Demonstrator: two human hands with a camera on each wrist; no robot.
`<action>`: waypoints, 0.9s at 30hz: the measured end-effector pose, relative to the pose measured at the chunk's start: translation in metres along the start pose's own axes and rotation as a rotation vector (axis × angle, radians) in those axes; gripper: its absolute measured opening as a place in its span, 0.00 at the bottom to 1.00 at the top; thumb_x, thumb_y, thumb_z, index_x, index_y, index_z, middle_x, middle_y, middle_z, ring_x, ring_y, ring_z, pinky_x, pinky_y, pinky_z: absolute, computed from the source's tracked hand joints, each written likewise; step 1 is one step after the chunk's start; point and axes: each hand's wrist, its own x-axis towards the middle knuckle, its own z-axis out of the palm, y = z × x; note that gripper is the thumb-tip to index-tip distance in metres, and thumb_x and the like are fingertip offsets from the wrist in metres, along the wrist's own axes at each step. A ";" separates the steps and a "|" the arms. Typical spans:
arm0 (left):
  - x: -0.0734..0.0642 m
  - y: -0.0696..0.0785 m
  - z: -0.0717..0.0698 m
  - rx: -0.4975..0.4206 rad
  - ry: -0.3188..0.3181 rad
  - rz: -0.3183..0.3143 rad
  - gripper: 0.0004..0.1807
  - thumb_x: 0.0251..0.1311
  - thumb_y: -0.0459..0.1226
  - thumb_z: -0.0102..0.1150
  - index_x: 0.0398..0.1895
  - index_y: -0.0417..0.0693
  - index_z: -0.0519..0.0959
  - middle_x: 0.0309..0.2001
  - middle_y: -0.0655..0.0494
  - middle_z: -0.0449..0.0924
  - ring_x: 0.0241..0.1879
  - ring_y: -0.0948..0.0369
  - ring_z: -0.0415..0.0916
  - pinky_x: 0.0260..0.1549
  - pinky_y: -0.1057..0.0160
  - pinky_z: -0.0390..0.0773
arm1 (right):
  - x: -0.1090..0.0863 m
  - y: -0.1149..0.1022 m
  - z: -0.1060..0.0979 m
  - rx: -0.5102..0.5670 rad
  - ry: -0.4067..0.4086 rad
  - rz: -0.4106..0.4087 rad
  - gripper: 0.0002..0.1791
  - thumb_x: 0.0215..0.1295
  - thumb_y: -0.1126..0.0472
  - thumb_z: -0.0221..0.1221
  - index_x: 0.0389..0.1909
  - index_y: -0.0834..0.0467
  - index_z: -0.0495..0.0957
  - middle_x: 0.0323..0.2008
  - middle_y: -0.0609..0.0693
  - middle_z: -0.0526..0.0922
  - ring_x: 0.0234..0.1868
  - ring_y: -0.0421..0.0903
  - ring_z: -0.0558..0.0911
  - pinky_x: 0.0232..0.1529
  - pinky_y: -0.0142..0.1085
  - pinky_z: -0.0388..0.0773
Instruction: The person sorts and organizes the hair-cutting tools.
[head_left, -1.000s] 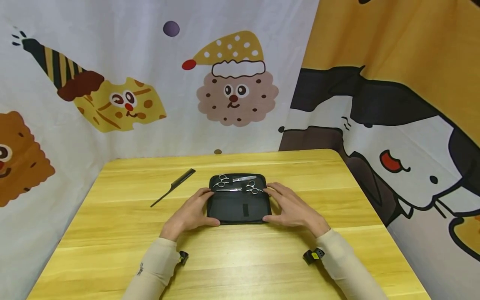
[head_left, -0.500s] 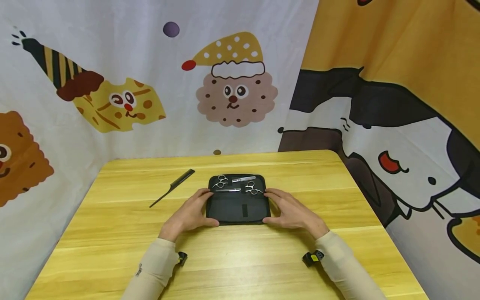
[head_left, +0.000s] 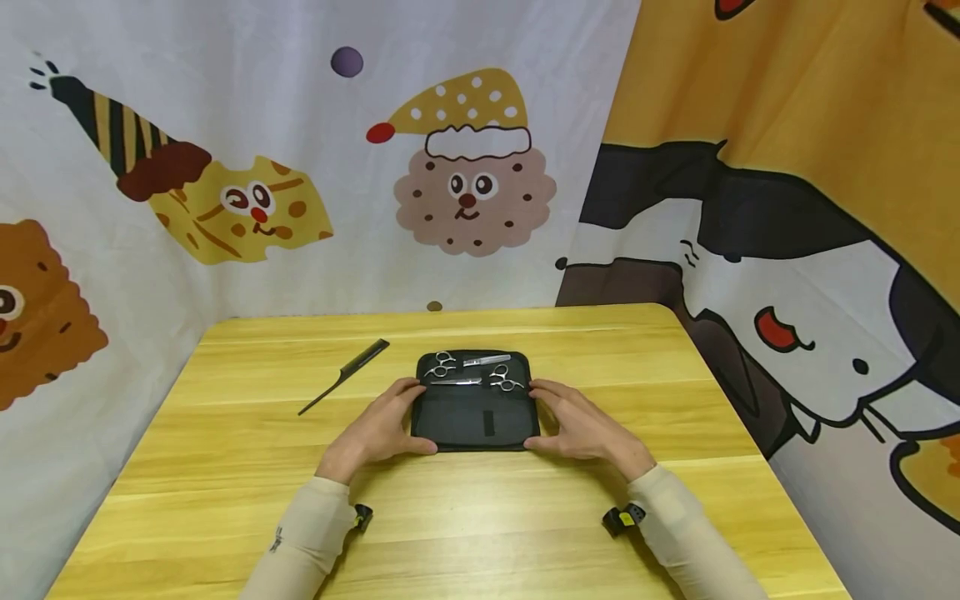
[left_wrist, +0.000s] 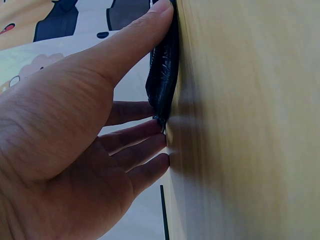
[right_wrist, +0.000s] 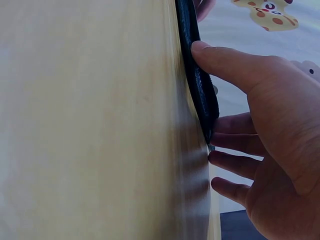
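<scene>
A black zippered case (head_left: pixel 472 421) lies unfolded on the wooden table. In its upper half are two silver scissors: one pair (head_left: pixel 441 367) has its handles at the left, the other (head_left: pixel 507 380) at the right. My left hand (head_left: pixel 380 423) rests at the case's left side, thumb by the near corner and fingers along the edge. At the opposite side, my right hand (head_left: pixel 588 419) mirrors it. Both wrist views show a thumb touching the case's dark edge (left_wrist: pixel 167 70), with fairly straight fingers beside it near the tabletop. The case's underside is hidden.
A black rat-tail comb (head_left: pixel 345 375) lies to the left of the case, its thin tail toward the near left. The wooden table (head_left: pixel 480 525) ends at the back against a curtain (head_left: pixel 277 287) printed with cartoons.
Both hands keep their places at the sides of the case. Only a slight shift of the whole head view shows; the case, scissors and comb stay put.
</scene>
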 end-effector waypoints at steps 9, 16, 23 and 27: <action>0.000 -0.001 0.001 -0.003 -0.003 0.002 0.63 0.58 0.56 0.88 0.88 0.38 0.64 0.89 0.38 0.58 0.85 0.36 0.66 0.83 0.36 0.72 | -0.002 0.000 0.001 0.003 -0.005 0.002 0.50 0.67 0.39 0.78 0.79 0.67 0.75 0.85 0.63 0.70 0.84 0.63 0.73 0.86 0.57 0.72; 0.000 0.000 0.000 0.011 -0.006 0.002 0.62 0.59 0.57 0.86 0.89 0.39 0.64 0.90 0.38 0.58 0.86 0.36 0.66 0.83 0.36 0.72 | -0.002 -0.001 0.001 -0.009 -0.001 0.000 0.50 0.67 0.39 0.79 0.78 0.67 0.76 0.85 0.63 0.70 0.84 0.63 0.73 0.86 0.56 0.72; -0.003 -0.002 -0.004 0.023 -0.001 0.016 0.63 0.59 0.61 0.85 0.88 0.39 0.65 0.90 0.37 0.57 0.87 0.35 0.62 0.83 0.32 0.69 | -0.001 0.000 0.002 -0.006 -0.006 0.002 0.48 0.67 0.38 0.78 0.77 0.66 0.78 0.85 0.62 0.70 0.85 0.63 0.73 0.86 0.57 0.71; -0.005 -0.006 -0.008 0.016 0.039 0.030 0.61 0.60 0.62 0.83 0.88 0.41 0.66 0.90 0.37 0.57 0.88 0.34 0.60 0.83 0.29 0.68 | 0.000 0.000 0.001 -0.007 -0.005 0.002 0.47 0.66 0.38 0.79 0.75 0.65 0.79 0.85 0.62 0.70 0.84 0.62 0.73 0.86 0.56 0.72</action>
